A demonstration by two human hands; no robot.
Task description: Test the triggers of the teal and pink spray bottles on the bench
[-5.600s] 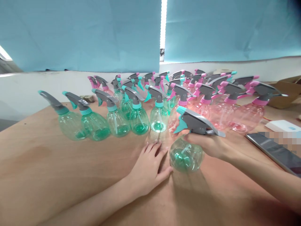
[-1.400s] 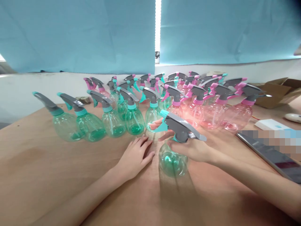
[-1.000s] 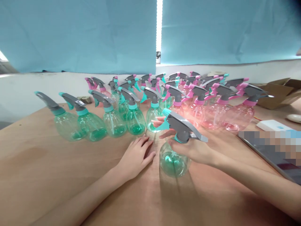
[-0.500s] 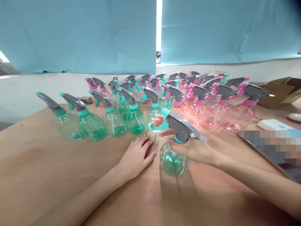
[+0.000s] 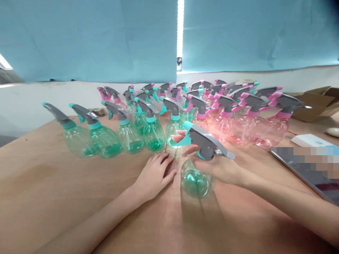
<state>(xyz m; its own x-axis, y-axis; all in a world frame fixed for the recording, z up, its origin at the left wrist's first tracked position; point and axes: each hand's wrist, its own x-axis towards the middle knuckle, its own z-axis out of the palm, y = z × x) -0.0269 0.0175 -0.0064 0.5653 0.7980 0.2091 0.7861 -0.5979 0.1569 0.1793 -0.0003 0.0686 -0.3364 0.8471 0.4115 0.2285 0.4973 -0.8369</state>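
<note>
A green spray bottle [image 5: 198,180] with a grey and turquoise trigger head stands close to me on the table. Around its neck is my right hand [image 5: 219,165], thumb on the near side and fingers behind, with some fingertips showing past the turquoise trigger. My left hand [image 5: 155,176] lies palm down on the wood to the left of this bottle, fingers stretched and holding nothing. Just beyond it, several green spray bottles [image 5: 153,135] form a front row with turquoise collars. To their right, pink spray bottles [image 5: 272,128] continue the row.
More pink and green bottles crowd behind the front row. At the right are an open cardboard box [image 5: 315,104], a white box [image 5: 307,141], a dark flat device [image 5: 299,173] partly blurred out, and a white rounded object [image 5: 333,132]. Blue curtains [image 5: 87,38] hang behind the wooden table [image 5: 53,197].
The whole view has shifted very slightly. Both hands and the green spray bottle otherwise keep their places.
</note>
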